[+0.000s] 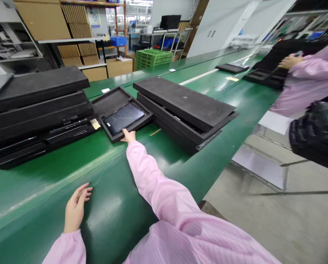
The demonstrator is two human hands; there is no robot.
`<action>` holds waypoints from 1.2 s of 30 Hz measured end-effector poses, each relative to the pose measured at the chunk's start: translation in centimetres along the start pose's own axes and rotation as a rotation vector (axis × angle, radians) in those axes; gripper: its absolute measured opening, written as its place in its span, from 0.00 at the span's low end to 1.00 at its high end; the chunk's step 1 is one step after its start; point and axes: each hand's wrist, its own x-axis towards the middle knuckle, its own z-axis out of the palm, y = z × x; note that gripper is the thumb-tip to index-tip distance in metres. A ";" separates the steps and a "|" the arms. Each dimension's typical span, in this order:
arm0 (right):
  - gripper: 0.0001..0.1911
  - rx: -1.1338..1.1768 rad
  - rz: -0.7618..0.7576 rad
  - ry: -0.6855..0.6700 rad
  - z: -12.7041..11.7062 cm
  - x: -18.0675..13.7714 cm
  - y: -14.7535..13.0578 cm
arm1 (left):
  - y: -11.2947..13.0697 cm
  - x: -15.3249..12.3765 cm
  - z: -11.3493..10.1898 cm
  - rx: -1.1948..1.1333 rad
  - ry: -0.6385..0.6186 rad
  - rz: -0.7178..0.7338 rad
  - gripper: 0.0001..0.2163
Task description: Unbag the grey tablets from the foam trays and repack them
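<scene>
Green belting covered the long tabletop (235, 106) of a factory line, with shelves of brown cartons (78, 22) and a stack of green plastic crates (153, 58) at the far side. The right hand (128, 135), at the end of a pink striped sleeve, reached far out, its fingertips touching the near edge of the open black foam tray (113, 101); whether the fingers had closed on that edge could not be told. The left hand (76, 207) lay flat and open on the near rounded lip of the tabletop, holding nothing. Inside the tray's right compartment lay the flat dark glass-fronted tablet (124, 118), glossy, face up, with a small white label at its near-left corner; the left compartment looked bare. To handle it well, the hand would probably do best to grip the foam rim rather than press the screen, and to keep the tray level so the tablet stayed seated. A tall pile of black foam trays (37, 110) sat just left of it, a lower pile of lidded black trays (184, 110) just right. At the far right another person in a pink sleeve (312, 73) worked on further black trays.
</scene>
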 end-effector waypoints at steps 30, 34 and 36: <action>0.07 -0.650 -0.912 0.344 -9.5 -6.3 -1.8 | -1.0 0.3 -0.6 0.060 -0.014 -0.015 0.29; 0.05 -0.658 -1.078 0.626 -16.2 -8.9 -6.3 | -1.2 0.5 -0.8 0.075 -0.026 -0.021 0.28; 0.12 -0.686 -1.136 0.785 -19.4 -10.6 -9.1 | -1.1 0.6 -0.7 0.085 -0.029 -0.028 0.29</action>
